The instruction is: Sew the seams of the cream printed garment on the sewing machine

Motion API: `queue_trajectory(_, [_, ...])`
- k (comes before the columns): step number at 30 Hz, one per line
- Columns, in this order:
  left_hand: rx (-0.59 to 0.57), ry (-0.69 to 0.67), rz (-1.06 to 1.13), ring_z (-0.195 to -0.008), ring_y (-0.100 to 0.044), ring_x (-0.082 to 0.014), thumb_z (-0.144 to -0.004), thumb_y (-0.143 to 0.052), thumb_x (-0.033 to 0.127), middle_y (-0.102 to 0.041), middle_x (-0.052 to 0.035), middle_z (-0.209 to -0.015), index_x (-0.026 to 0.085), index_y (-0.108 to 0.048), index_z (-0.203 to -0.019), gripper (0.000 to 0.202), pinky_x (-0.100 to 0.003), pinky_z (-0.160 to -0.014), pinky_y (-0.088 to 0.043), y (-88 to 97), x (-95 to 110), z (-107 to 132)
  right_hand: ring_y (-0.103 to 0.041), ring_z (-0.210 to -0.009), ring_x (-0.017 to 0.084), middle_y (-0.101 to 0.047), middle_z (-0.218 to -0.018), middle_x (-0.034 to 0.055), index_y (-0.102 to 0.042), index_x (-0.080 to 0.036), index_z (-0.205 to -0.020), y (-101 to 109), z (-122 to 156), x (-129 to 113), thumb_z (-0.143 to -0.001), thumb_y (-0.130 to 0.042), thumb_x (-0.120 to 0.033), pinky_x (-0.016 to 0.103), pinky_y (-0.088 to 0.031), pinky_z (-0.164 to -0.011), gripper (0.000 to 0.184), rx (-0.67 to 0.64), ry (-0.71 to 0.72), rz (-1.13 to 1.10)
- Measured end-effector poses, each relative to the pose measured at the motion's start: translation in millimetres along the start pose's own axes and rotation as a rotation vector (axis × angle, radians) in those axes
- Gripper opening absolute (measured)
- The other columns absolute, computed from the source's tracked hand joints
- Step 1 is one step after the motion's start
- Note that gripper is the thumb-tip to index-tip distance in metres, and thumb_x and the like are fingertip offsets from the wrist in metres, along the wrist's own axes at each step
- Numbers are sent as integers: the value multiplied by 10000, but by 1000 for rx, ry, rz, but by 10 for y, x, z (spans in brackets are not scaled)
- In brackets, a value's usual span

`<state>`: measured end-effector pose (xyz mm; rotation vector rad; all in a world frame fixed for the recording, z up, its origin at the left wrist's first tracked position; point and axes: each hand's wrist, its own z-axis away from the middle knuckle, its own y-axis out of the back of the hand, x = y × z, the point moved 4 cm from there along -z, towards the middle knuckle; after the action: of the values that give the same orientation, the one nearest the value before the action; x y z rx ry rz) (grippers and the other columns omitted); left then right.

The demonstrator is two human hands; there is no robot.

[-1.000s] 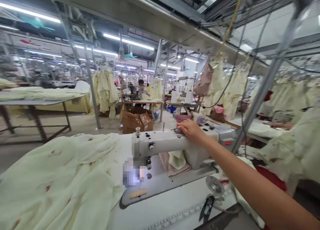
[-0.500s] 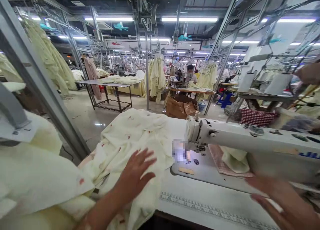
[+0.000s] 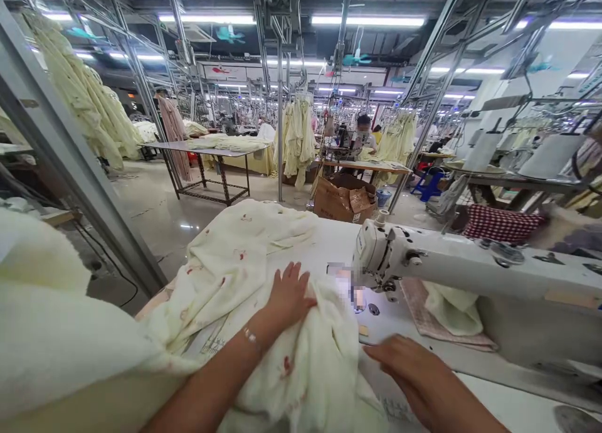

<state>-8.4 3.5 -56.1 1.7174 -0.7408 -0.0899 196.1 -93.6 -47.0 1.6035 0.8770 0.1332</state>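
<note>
A cream fabric piece with small reddish prints [image 3: 286,370] lies in folds over the white sewing table. My left hand [image 3: 289,298] rests on it palm down, fingers stretched out, just left of the needle area. To the right, my right hand [image 3: 409,361] is beside the fabric's right edge, fingers extended leftward, with nothing seen in it. The white sewing machine [image 3: 437,251] stands beyond my right hand, its needle area lit and partly pixelated. Under its arm lie a pink checked cloth [image 3: 423,314] and a cream scrap [image 3: 454,310].
More cream fabric [image 3: 51,332] bulges up at the left, near a metal post [image 3: 89,157]. A cardboard box [image 3: 338,201] stands on the floor behind the table. Further off are a work table [image 3: 160,146], hanging garments [image 3: 296,138], thread cones [image 3: 550,154] and a seated person [image 3: 363,138].
My left hand has moved right, pushing the fabric toward the needle area and over the ruler strip. My right hand has come leftward from the far right to the fabric's edge.
</note>
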Motion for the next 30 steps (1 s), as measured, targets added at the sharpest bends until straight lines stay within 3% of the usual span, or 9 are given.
queue_trajectory(2, [-24,-46,42,-1096,-495,-304,-803,-416,101,-575,-121,-1094,93,-576,-968,230,-513,-926,-341,-85,-15,-130,-568,-1020,221,-615,-1115,96,-498,-244,-1233,-148,-412,-5,-821,-284,-75,412,-493,-833,493,-5,34,-35])
queue_trajectory(5, [-63,-166,137,-849,-585,-147,-706,-392,4,-620,-5,-858,151,-557,-862,271,-292,-839,-441,-63,75,21,-426,-1198,236,-493,-1275,137,-426,-168,-1286,-294,-807,50,-783,-275,-31,479,-365,-972,543,4,39,-76])
queue_trajectory(8, [-3,-265,239,-778,-560,-123,-663,-410,5,-595,-4,-844,171,-525,-854,278,-214,-712,-447,314,216,273,-565,-925,189,-624,-946,55,-591,-203,-965,-217,-919,-15,-804,-437,-123,339,-460,-816,236,-45,62,-140])
queue_trajectory(10, [71,-329,295,-739,-539,-128,-708,-451,55,-567,-10,-820,177,-528,-875,220,-219,-661,-423,662,287,410,-560,-720,149,-591,-744,-3,-563,-204,-743,-47,-854,-107,-788,-558,-212,264,-461,-656,46,-71,59,-177])
queue_trajectory(14, [128,-341,277,-628,-491,-103,-757,-478,99,-502,13,-737,200,-550,-864,164,-204,-579,-364,1142,354,623,-535,-705,141,-563,-759,-8,-504,-200,-674,350,-597,-255,-762,-626,-304,245,-436,-626,183,2,-55,-363])
queue_trajectory(19, [177,-325,227,-641,-508,-81,-603,-376,28,-529,-17,-1071,187,-444,-779,247,-205,-568,-360,1341,521,800,-517,-671,128,-536,-789,-20,-571,-245,-900,548,-410,-392,-611,-765,-316,209,-430,-558,356,150,-243,-586])
queue_trajectory(24, [149,-330,153,-573,-515,-107,-703,-408,51,-546,53,-657,228,-489,-883,266,-198,-523,-345,1406,566,746,-524,-717,119,-502,-879,0,-472,-292,-1176,553,-438,-421,-721,-695,-344,211,-458,-588,510,132,-223,-882])
queue_trajectory(27, [216,-385,62,-575,-521,-109,-769,-396,90,-596,1,-855,212,-510,-843,183,-215,-519,-367,1433,594,645,-503,-647,102,-491,-819,-8,-465,-281,-1193,652,-555,-480,-758,-646,-294,189,-440,-529,472,289,-216,-749])
queue_trajectory(30, [315,-418,-44,-617,-549,-115,-815,-361,104,-540,-76,-1139,181,-472,-824,136,-234,-523,-397,1441,706,542,-534,-696,120,-511,-836,3,-466,-294,-1208,768,-715,-779,-797,-581,-218,223,-481,-602,433,495,-106,-469])
